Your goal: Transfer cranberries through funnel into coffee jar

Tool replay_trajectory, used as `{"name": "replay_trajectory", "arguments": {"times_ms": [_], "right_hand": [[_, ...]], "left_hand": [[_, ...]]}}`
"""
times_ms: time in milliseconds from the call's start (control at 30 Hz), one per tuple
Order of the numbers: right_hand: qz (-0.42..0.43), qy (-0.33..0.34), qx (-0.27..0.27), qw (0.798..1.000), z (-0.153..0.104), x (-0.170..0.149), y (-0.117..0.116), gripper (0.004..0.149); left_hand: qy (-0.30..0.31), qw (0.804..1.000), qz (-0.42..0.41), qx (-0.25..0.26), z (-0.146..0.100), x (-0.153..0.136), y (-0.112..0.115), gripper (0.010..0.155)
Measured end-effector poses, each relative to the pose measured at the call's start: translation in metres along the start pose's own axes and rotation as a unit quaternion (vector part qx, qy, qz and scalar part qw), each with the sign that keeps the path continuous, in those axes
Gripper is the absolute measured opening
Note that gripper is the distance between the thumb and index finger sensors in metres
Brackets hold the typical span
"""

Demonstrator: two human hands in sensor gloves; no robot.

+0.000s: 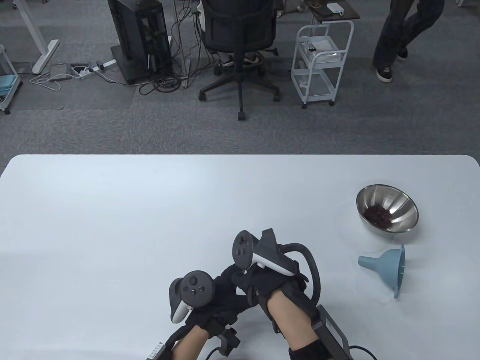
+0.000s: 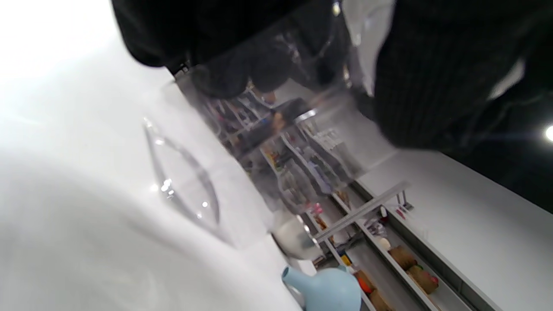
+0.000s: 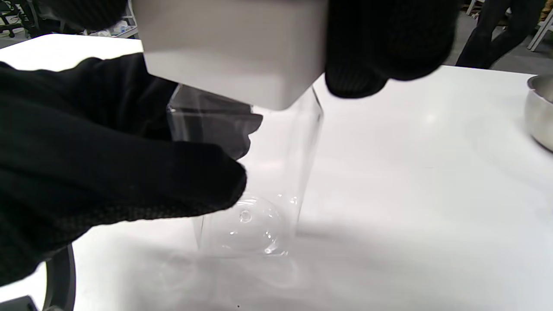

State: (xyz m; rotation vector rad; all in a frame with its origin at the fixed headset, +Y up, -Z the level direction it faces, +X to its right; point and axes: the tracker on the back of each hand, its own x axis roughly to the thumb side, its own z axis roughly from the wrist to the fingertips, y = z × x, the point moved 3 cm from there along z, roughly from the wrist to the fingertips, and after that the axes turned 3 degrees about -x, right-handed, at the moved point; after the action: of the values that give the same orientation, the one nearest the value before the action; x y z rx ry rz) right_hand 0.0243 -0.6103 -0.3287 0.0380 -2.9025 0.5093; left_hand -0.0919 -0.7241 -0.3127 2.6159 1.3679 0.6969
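A clear square coffee jar (image 3: 263, 181) stands on the white table, hidden under my hands in the table view. My left hand (image 1: 213, 296) grips the jar's side (image 2: 276, 129). My right hand (image 1: 258, 285) holds the jar's white square lid (image 3: 233, 47) at the jar's top. A steel bowl (image 1: 397, 217) holding dark cranberries (image 1: 377, 215) sits at the right. A light blue funnel (image 1: 388, 266) lies on its side in front of the bowl, and shows in the left wrist view (image 2: 324, 289).
The white table (image 1: 131, 225) stretches wide to the left and behind my hands. An office chair (image 1: 240, 41) and a white cart (image 1: 318, 63) stand on the floor beyond the table's far edge.
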Motion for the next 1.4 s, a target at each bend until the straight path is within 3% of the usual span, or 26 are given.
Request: {"name": "replay_trajectory", "arguments": {"times_ms": [267,567,1033,1133,1233,1400], "right_hand": [[0.018,0.064,0.005,0.998,-0.005,0.005,0.000,0.044],[0.061,0.141,0.000,0.988,-0.013,0.000,0.007,0.046],[0.111,0.191,-0.013,0.975,-0.022,-0.012,0.018,0.048],[0.116,0.172,-0.048,0.977,-0.029,-0.021,0.027,0.049],[0.095,0.107,-0.111,0.983,-0.033,-0.041,0.034,0.052],[0.058,0.005,-0.127,0.990,-0.027,-0.072,0.014,0.060]], "left_hand": [[0.004,1.000,-0.004,-0.004,0.000,0.000,0.000,0.089],[0.017,1.000,-0.021,-0.005,0.000,0.004,0.000,0.089],[0.018,0.999,-0.017,-0.024,0.001,0.002,0.002,0.088],[0.013,1.000,-0.017,-0.016,0.000,0.000,0.001,0.089],[0.005,1.000,-0.012,-0.001,-0.001,-0.001,-0.002,0.089],[-0.005,1.000,-0.006,0.025,-0.002,-0.005,-0.008,0.088]]}}
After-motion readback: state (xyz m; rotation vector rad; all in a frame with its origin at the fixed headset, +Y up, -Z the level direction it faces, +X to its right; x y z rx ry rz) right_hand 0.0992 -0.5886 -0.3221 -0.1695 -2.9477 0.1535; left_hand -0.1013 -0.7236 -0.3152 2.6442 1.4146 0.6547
